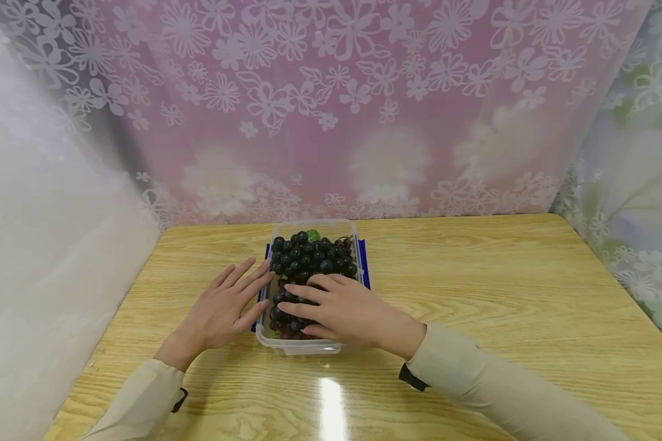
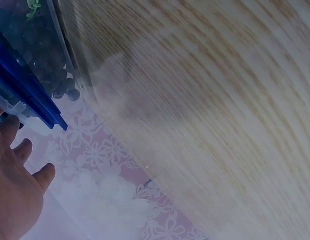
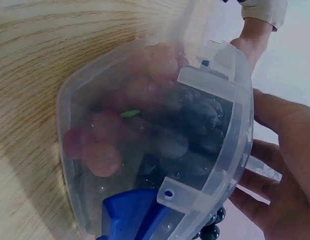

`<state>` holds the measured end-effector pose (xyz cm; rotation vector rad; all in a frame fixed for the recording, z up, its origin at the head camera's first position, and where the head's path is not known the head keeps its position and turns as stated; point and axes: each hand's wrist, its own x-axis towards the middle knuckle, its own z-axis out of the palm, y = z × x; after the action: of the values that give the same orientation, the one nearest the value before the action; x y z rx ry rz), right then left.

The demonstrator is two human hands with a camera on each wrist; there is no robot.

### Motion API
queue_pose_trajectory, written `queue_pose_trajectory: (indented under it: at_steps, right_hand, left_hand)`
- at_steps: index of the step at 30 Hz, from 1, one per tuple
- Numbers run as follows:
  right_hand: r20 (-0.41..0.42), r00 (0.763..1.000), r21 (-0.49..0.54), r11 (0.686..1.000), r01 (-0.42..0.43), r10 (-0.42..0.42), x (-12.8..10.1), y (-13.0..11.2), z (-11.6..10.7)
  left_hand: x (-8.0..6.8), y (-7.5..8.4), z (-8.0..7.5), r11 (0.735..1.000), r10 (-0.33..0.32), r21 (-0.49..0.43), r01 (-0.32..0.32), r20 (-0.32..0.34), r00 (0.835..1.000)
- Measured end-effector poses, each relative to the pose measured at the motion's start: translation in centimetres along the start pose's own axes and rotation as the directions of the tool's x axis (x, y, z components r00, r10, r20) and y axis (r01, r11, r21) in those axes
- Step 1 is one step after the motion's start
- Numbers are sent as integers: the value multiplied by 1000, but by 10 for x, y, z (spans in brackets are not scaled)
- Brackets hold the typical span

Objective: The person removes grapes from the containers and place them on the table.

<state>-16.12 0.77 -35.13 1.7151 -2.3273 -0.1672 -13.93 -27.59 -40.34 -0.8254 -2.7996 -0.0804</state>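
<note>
A clear plastic container (image 1: 303,346) with blue side clips (image 1: 365,263) stands on the wooden table, full of dark grapes (image 1: 309,254). Reddish grapes (image 3: 102,142) show low down through its wall in the right wrist view. My right hand (image 1: 342,312) lies over the near part of the dark grapes with spread, slightly bent fingers, hiding some of them. At the left rim, my left hand (image 1: 226,306) reaches with extended fingers, their tips right at the edge. In the left wrist view the left hand (image 2: 17,185) is beside a blue clip (image 2: 29,90).
The container sits on a wood-grain table (image 1: 463,275). Behind the table's far edge hangs a pink flowered curtain (image 1: 336,122), with pale curtain (image 1: 49,233) along the left side. A green piece (image 1: 313,235) pokes out at the far end of the grapes.
</note>
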Motion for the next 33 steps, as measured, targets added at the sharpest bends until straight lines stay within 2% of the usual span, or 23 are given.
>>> queue_pose_trajectory:
  at_steps: [7, 14, 17, 24, 28, 33]
  right_hand:
    - [13, 1000, -62, 998, 18, -17, 9, -13, -1]
    - [-29, 999, -111, 994, -16, 13, 17, -24, -2]
    - [-27, 999, -104, 993, -47, 45, 20, -29, -3]
    - [41, 996, -41, 996, -83, 85, 27, -39, -6]
    - [61, 994, -8, 995, -95, 95, 31, -37, -8]
    - [46, 992, 10, 993, -119, 118, 36, -32, -6]
  left_hand:
    - [-5, -1, -1, 1000, 13, -7, -13, -1, 1000]
    - [-11, -3, -3, 999, 27, -19, -27, -11, 1000]
    - [-13, -4, -3, 999, 32, -26, -32, -18, 999]
    - [-19, -5, -4, 998, 45, -43, -45, -18, 999]
    - [-16, -7, -4, 997, 47, -52, -48, -15, 999]
    - [-13, -12, -3, 997, 53, -61, -54, -18, 998]
